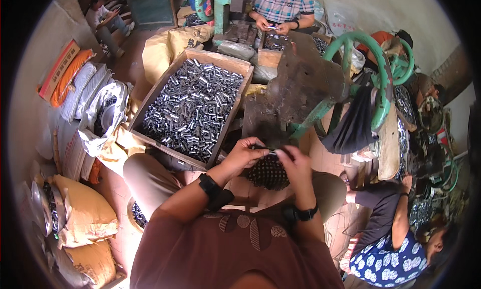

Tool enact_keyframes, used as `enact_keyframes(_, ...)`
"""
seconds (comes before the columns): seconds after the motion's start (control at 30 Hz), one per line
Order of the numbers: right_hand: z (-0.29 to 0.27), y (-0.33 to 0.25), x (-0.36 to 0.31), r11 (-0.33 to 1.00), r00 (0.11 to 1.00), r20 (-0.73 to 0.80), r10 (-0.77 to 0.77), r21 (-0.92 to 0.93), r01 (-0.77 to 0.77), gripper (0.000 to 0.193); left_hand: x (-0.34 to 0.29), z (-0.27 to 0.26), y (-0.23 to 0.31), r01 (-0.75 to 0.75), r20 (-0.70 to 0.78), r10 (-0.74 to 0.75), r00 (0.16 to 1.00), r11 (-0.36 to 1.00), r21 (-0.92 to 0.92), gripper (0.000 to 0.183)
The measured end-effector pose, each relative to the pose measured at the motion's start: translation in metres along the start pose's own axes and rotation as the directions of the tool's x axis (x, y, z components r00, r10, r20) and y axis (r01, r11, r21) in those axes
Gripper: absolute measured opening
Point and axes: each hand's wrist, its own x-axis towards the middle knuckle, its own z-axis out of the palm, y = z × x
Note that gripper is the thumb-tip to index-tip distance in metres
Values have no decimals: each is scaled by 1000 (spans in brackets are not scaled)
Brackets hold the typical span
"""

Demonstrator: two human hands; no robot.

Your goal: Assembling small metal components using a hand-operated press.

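My left hand (245,155) pinches a small shiny metal piece (272,153) between thumb and fingertips, in front of the dark metal press (308,73). The fingers of my right hand (296,165) are closed at the piece's other end and slightly blurred. Its exact shape is too small to make out. Just below both hands hangs a dark dotted cloth (268,173), between my knees. To the left of the press, a wooden box (193,164) holds a heap of short metal tube-like parts (193,106).
A green handwheel (383,83) with a black cloth (350,121) curves off the press to the right. Sacks (90,209) line the left side. One person (283,11) handles parts across from me; another (388,254) sits at lower right.
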Motion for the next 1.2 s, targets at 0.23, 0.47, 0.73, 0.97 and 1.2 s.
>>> enact_keyframes(0.23, -80, -41, 25, 803, 437, -676, -593, -536, 259, 50, 66, -60, -2, -70, -465, 95, 880, 995, 73, 12)
enact_keyframes(0.47, -84, -4, 53, 962, 692, -704, -163, 41, 269, 38, 101, -69, 6, -113, -462, 58, 885, 989, -93, 11)
enact_keyframes(0.73, -109, -98, 70, 993, 827, -562, -17, 84, 77, 35, 104, -63, 7, -92, -491, 121, 863, 992, 82, 9)
enact_keyframes(0.97, -118, -135, 86, 998, 845, -534, -43, 18, 62, 32, 126, -59, -3, -135, -443, 184, 877, 981, 140, 9)
enact_keyframes(1.2, -76, 13, 61, 902, 397, -828, -395, -269, 337, 52, 143, -51, -11, -174, -307, 670, 676, 549, 817, 14)
